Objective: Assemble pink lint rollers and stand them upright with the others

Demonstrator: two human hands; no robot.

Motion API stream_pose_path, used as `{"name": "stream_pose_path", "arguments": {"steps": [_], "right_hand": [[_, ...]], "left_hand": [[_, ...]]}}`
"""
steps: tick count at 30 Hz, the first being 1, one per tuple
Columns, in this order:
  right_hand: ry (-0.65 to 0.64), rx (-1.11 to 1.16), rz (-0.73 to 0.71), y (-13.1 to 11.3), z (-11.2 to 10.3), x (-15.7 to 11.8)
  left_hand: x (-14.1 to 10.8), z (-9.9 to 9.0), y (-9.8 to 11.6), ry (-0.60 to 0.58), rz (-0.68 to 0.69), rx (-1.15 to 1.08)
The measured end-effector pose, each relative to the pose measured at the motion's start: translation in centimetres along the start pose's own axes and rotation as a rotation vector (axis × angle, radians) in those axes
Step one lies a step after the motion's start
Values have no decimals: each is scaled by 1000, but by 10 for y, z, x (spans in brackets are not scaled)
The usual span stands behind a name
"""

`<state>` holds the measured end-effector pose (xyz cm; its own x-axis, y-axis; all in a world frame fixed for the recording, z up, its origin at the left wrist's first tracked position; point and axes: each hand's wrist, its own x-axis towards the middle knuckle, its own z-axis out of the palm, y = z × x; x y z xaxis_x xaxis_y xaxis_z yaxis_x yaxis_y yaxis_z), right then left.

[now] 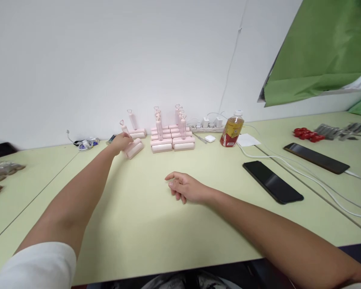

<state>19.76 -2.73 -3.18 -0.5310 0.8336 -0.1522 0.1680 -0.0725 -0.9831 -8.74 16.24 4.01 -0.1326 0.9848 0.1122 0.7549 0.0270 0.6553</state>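
My left hand (122, 142) is closed round a pink lint roller (134, 149) with a clear pinkish handle and a white roll, at the back left of the table. The roller sits at an angle, and my fingers hide part of its handle. Behind it stands another lint roller (137, 134), its handle up against the wall. To the right, several more of these rollers (161, 147) stand in two close rows. My right hand (185, 187) is over the middle of the table, its fingers loosely bent and apart, with nothing in it.
A drink bottle (232, 130), a power strip (207, 129) and a white square item (209, 138) are at the back. Two phones (272, 182) lie on the right, near white cables (307, 180). Red-handled metal tools (308, 134) lie far right, bagged items (3, 170) far left.
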Motion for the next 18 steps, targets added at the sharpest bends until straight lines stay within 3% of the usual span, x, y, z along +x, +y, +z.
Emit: {"name": "stream_pose_path", "arguments": {"steps": [4, 11, 18], "right_hand": [[-5, 21, 32, 0, 1, -2], [-1, 16, 46, -5, 2, -8], [-14, 44, 54, -3, 2, -8]], "left_hand": [[24, 2, 3, 35, -13, 22], [55, -4, 2, -8, 62, 76], [73, 12, -9, 98, 138, 103]]}}
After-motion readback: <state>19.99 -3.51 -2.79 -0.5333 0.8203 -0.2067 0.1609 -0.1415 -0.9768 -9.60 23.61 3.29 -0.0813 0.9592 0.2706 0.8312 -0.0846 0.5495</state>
